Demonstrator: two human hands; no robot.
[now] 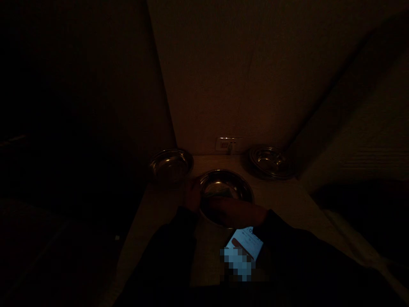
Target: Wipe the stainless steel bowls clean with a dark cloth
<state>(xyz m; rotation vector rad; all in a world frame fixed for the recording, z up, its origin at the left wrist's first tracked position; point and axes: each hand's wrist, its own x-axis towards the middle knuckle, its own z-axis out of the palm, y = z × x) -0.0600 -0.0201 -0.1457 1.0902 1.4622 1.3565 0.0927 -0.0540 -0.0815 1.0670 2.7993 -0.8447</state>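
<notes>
A round, shiny metal bowl (236, 181) stands on the small table in front of me. At its left rim is my left hand (192, 195), curled against the edge and holding it. My right hand (234, 212) reaches over the near side into the bowl, its fingers lost in deep shadow. Something dark and flat (222, 192) lies in the bowl by those fingers; its kind cannot be made out. Below the right wrist, a phone (246, 243) with a lit screen lies on the table, partly blurred out by blocks.
The wooden table (204, 256) stands against a wall. At its back left is another metal bowl (171, 164); at the back right sits a stack of metal dishes (271, 162). A wall socket with a switch (227, 144) is just above the table. The room is very dark.
</notes>
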